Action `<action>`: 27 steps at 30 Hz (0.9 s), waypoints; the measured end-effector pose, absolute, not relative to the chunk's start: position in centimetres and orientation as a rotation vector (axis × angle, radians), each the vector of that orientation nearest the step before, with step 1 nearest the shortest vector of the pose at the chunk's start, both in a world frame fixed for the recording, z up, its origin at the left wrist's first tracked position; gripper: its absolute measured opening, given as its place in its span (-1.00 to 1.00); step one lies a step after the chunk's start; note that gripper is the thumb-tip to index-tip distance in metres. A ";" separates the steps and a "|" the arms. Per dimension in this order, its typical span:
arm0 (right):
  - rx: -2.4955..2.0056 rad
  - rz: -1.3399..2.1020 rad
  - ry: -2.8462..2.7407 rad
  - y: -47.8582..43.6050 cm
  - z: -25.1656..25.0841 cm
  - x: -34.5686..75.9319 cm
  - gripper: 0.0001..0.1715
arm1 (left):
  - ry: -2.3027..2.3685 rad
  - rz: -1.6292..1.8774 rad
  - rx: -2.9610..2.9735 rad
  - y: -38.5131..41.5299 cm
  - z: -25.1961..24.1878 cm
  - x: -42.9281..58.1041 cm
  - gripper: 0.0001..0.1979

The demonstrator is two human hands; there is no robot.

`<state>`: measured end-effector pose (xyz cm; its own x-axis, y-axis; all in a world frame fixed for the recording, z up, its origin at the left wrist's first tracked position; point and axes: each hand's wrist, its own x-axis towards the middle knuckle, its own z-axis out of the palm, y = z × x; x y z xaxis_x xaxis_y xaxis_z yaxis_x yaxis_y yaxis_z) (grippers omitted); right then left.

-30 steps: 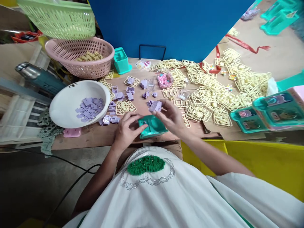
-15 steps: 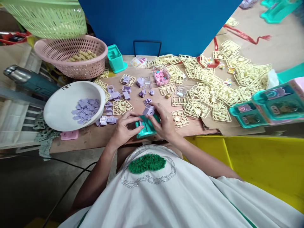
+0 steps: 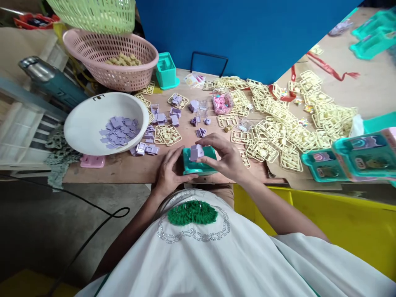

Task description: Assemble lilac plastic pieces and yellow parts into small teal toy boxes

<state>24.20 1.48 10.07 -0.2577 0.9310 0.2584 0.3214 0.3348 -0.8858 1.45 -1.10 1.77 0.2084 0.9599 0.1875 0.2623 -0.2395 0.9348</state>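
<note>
My right hand [image 3: 227, 159] pinches a small lavender plastic box-like part [image 3: 195, 152] between thumb and fingers. The part is held over a teal plastic box [image 3: 201, 166] at the table's near edge; whether the two touch I cannot tell. My left hand [image 3: 170, 170] grips the left side of the teal box, its thumb along the near edge. Beyond my hands lie a small purple part [image 3: 201, 132] and several lavender pieces [image 3: 161, 119]. Cream sprue frames [image 3: 168, 135] lie on both sides.
At left stand a white bowl [image 3: 74, 123] of flat lavender pieces, a pink basket [image 3: 111, 74] and a steel-topped bottle [image 3: 54, 80]. A blue panel [image 3: 235, 33] rises at the back. Heaped cream sprues [image 3: 278, 123] and teal packaged toys [image 3: 361, 152] occupy the right. A yellow bin [image 3: 324, 218] sits below.
The teal box has been turned and now sits level in my left hand. My right hand has shifted slightly right, still pinching the lavender part. The whole view has shifted a little.
</note>
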 end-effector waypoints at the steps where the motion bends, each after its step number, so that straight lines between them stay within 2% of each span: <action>1: -1.099 0.906 -1.819 1.5 10.0 24.1 -0.43 | 1.155 1.087 1.689 -0.8 1.8 1.4 -0.03; 11: -0.903 0.793 -2.023 1.8 9.3 24.4 -0.61 | 1.107 1.102 1.746 -0.1 1.6 1.0 0.00; 21: -0.816 0.518 -2.412 2.9 11.0 24.1 -0.55 | 0.990 1.032 1.760 1.4 1.8 0.1 0.00; 24: -0.705 0.519 -2.573 3.8 11.8 24.6 -0.49 | 0.977 1.032 1.789 1.6 1.9 0.1 -0.03; 27: -0.585 0.574 -2.667 5.0 12.3 25.0 -0.51 | 0.962 1.054 1.833 1.7 1.9 0.2 -0.05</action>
